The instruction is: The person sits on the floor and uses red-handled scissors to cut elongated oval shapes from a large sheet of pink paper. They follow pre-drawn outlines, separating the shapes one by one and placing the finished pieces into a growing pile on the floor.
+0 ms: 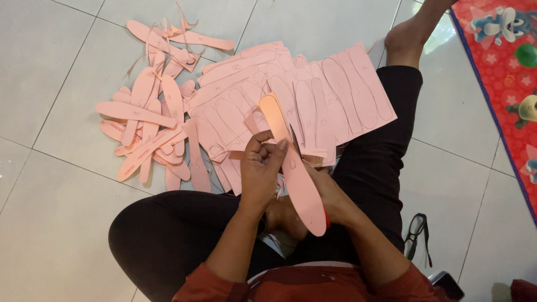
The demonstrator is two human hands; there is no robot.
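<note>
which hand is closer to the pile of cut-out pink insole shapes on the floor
Left. The left hand grips the pink insole strip just beside the pile of cut-outs; the right hand sits farther away, behind the strip.

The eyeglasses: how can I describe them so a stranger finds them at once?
Look at the grey tiled floor on the seated person's right. The eyeglasses lie there beside the black trouser leg. They are dark-framed, the only thing nearby that is not pink.

Single head-worn view, looking steeply down, close over lap and tiled floor [56,223], facing forward
</note>
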